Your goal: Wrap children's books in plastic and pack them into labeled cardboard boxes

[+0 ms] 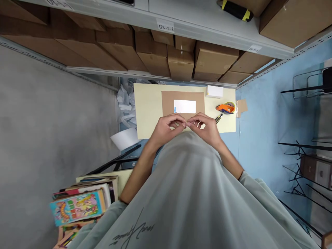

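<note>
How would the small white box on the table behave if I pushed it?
The white box would probably slide rather than roll, given its flat faces. Its straight edges suggest fairly stiff walls. Near the far edge of the tabletop, it might fall.

Brown rectangular sheet [167, 103] flat on pale-yellow worktop [147, 110], near side partly hidden by fingers [178, 129]. White round-cornered rectangle [184, 106] lies flat on it, blue patch at near-left corner.
</note>
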### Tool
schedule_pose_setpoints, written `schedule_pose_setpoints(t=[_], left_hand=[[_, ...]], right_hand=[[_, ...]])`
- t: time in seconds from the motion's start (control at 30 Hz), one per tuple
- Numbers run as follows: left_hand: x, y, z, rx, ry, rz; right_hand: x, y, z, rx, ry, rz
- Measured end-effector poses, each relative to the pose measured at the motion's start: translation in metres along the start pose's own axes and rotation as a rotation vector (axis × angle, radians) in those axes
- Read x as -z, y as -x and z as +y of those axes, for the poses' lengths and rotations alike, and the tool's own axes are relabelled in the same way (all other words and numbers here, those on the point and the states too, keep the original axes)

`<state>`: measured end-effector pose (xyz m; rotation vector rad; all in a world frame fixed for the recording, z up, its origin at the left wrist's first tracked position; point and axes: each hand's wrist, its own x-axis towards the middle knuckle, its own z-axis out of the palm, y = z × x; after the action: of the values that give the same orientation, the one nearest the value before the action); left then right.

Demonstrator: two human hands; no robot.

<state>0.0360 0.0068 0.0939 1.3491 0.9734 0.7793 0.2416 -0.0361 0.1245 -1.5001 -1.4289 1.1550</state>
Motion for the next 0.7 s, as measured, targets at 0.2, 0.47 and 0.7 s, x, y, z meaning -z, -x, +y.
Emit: schedule_pose_setpoints(t=[0.2, 0.47, 0.7], left_hand=[[-0.003, -0.003, -0.003, -0.013, 0.077, -0.009], [-0.017, -0.001, -0.01, 0.076, 0.266, 0.062], [-0.013, -0.004, -0.015, 0.139, 0.313, 0.185]], right_hand=[[0.004, -0.007, 0.012, -0.126, -0.139, 0.007], [-0.004, -0.008, 0.012, -0.243, -0.335, -0.051], [-0.005, -0.012, 0.012, -0.286, -0.377, 0.035]])
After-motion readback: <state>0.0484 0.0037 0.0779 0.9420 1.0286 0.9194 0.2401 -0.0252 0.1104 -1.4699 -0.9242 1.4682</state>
